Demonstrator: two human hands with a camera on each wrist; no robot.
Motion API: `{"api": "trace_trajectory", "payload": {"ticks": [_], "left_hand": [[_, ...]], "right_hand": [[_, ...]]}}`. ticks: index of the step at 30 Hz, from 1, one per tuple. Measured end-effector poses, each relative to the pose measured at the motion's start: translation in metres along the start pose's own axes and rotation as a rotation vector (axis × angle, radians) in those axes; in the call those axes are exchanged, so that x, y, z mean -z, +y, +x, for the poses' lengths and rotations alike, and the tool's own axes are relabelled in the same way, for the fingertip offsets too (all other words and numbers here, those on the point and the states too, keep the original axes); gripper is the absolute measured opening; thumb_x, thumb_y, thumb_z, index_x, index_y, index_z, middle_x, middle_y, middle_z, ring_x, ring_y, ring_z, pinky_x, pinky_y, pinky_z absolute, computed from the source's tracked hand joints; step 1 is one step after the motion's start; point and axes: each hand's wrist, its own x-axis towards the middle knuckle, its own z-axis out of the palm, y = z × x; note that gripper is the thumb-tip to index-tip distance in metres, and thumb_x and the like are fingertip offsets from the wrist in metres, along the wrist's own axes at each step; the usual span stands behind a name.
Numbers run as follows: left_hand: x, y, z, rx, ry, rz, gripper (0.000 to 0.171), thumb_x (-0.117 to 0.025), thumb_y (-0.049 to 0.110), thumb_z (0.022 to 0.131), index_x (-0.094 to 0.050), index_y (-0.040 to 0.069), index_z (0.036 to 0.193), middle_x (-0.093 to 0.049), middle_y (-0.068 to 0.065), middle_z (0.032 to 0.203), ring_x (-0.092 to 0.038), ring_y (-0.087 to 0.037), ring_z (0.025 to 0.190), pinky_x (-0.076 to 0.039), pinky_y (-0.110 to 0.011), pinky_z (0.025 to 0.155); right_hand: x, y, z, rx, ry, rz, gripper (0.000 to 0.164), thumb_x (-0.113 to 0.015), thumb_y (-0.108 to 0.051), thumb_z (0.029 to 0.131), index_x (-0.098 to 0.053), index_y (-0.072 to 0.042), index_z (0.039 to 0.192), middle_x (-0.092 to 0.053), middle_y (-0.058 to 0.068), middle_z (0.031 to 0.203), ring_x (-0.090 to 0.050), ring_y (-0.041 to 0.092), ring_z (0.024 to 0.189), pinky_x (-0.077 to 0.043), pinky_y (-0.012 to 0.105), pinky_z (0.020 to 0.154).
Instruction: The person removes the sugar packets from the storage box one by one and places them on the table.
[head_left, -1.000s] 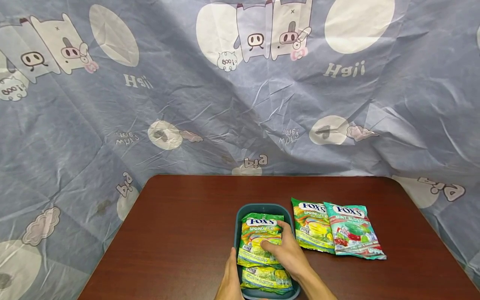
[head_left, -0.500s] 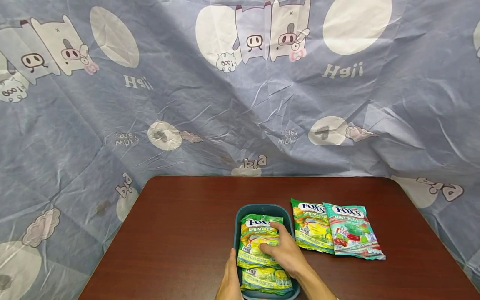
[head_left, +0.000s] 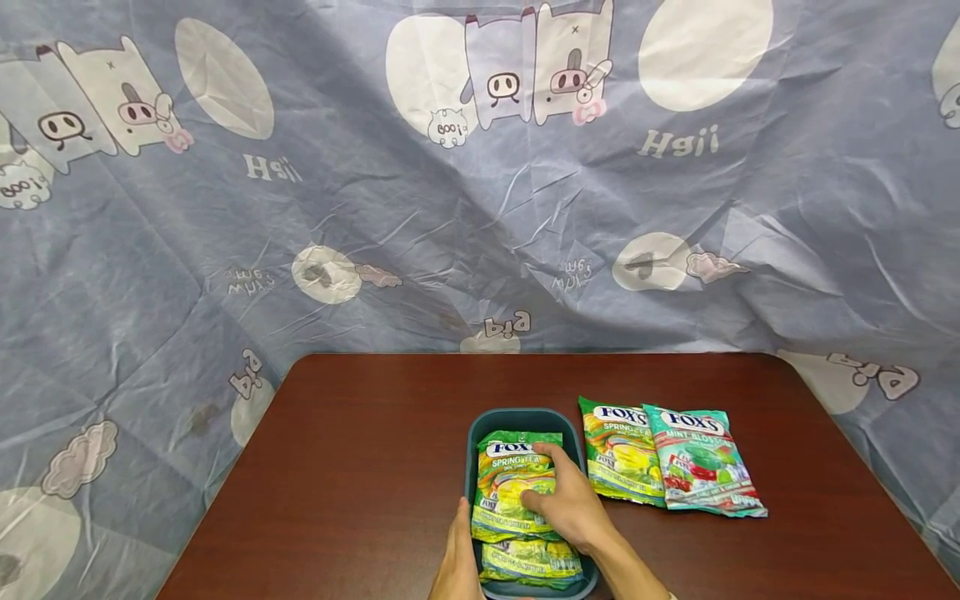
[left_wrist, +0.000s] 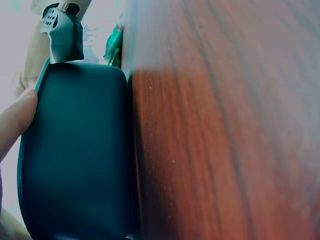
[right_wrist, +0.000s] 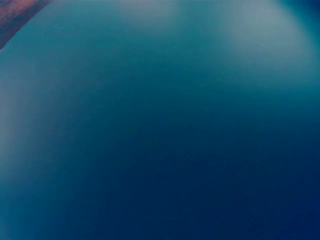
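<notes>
In the head view, a dark teal plastic container point(head_left: 486, 419) stands near the table's front edge. Inside it lie a green-yellow Fox's Spring Tea candy bag point(head_left: 501, 479) and, nearer me, a second Spring Tea candy bag point(head_left: 525, 560) partly under it. My right hand point(head_left: 572, 504) rests on the upper bag, thumb and index finger extended across its face; its other fingers are hidden. My left hand point(head_left: 457, 560) lies along the container's left wall, fingers straight. The left wrist view shows a fingertip point(left_wrist: 25, 107) at the container's rim. The right wrist view is a blurred teal surface.
Right of the container, another Spring Tea candy bag point(head_left: 621, 454) lies on the brown table point(head_left: 360, 475), overlapped by a turquoise Fox's Mint Blossom bag point(head_left: 705, 462). A grey-blue patterned cloth point(head_left: 450, 208) hangs behind and to the left.
My right index finger has slid left across the upper candy bag's logo. The left hand stays by the container. The head view has shifted slightly.
</notes>
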Motion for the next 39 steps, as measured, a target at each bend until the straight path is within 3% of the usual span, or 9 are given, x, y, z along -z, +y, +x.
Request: {"api": "trace_trajectory", "payload": {"ticks": [12,16,20,23,27,30,33,35,39], "left_hand": [[-0.001,-0.002,0.002,0.002,0.010,0.005,0.134,-0.083,0.062,0.056,0.003,0.027,0.153,-0.008,-0.003,0.157,-0.030,-0.019,0.129,-0.031,-0.056,0.102],[-0.004,0.000,0.001,0.032,0.063,0.075,0.134,-0.080,0.069,0.051,-0.006,0.023,0.154,-0.018,-0.007,0.155,-0.037,-0.022,0.124,-0.037,-0.057,0.097],[-0.004,0.000,0.002,0.033,0.071,0.091,0.132,-0.079,0.069,0.053,-0.010,0.020,0.153,-0.022,-0.009,0.153,-0.041,-0.024,0.122,-0.039,-0.057,0.094],[-0.003,-0.002,0.004,0.004,0.043,0.068,0.130,-0.080,0.066,0.056,-0.008,0.018,0.153,-0.020,-0.009,0.154,-0.038,-0.024,0.126,-0.037,-0.058,0.096],[-0.002,-0.004,0.008,-0.052,0.026,0.069,0.130,-0.080,0.064,0.059,-0.006,0.014,0.153,-0.021,-0.014,0.153,-0.037,-0.028,0.127,-0.038,-0.057,0.095],[-0.001,-0.006,0.010,-0.085,0.032,0.060,0.127,-0.081,0.060,0.062,-0.006,0.009,0.152,-0.022,-0.021,0.151,-0.040,-0.033,0.125,-0.042,-0.057,0.091],[-0.001,-0.008,0.013,-0.104,0.037,0.048,0.126,-0.082,0.056,0.064,-0.006,0.006,0.152,-0.021,-0.026,0.149,-0.039,-0.039,0.125,-0.042,-0.059,0.089],[-0.001,-0.009,0.014,-0.125,0.046,0.061,0.127,-0.082,0.055,0.064,-0.005,0.005,0.151,-0.022,-0.028,0.148,-0.041,-0.042,0.123,-0.044,-0.059,0.086],[-0.001,-0.010,0.014,-0.170,0.059,0.115,0.131,-0.083,0.057,0.062,-0.004,0.002,0.151,-0.025,-0.029,0.146,-0.043,-0.042,0.120,-0.047,-0.056,0.082]], "right_hand": [[0.002,0.003,-0.003,0.013,-0.023,0.081,0.076,-0.072,-0.002,0.076,-0.041,-0.020,0.142,-0.035,0.019,0.144,-0.044,0.017,0.050,-0.041,0.034,0.055],[0.004,0.003,-0.005,0.022,-0.013,0.073,0.077,-0.071,0.000,0.076,-0.041,-0.023,0.143,-0.035,0.015,0.146,-0.053,0.025,0.079,-0.042,0.034,0.059],[0.004,0.002,-0.006,0.018,0.004,0.034,0.077,-0.072,0.000,0.075,-0.043,-0.026,0.142,-0.039,0.012,0.144,-0.043,0.032,0.114,-0.043,0.035,0.069],[0.005,0.001,-0.005,0.011,-0.008,0.034,0.077,-0.073,0.000,0.073,-0.044,-0.023,0.141,-0.041,0.014,0.142,-0.042,0.033,0.115,-0.044,0.035,0.069],[0.006,0.000,-0.003,0.005,-0.057,0.088,0.078,-0.074,-0.003,0.072,-0.041,-0.016,0.142,-0.040,0.018,0.141,-0.048,0.033,0.098,-0.044,0.036,0.064],[0.006,0.000,-0.002,0.011,-0.071,0.094,0.076,-0.076,-0.011,0.077,-0.038,-0.014,0.143,-0.039,0.018,0.142,-0.050,0.035,0.105,-0.047,0.045,0.074],[0.006,0.000,-0.002,0.027,-0.061,0.061,0.073,-0.076,-0.018,0.081,-0.038,-0.016,0.144,-0.038,0.016,0.144,-0.041,0.039,0.124,-0.045,0.051,0.085],[0.006,0.000,-0.001,0.034,-0.056,0.053,0.072,-0.075,-0.015,0.081,-0.038,-0.017,0.144,-0.037,0.015,0.145,-0.039,0.038,0.126,-0.045,0.048,0.082],[0.007,0.000,-0.001,0.040,-0.053,0.049,0.074,-0.073,-0.009,0.081,-0.037,-0.019,0.145,-0.034,0.014,0.147,-0.047,0.032,0.112,-0.042,0.038,0.071]]}}
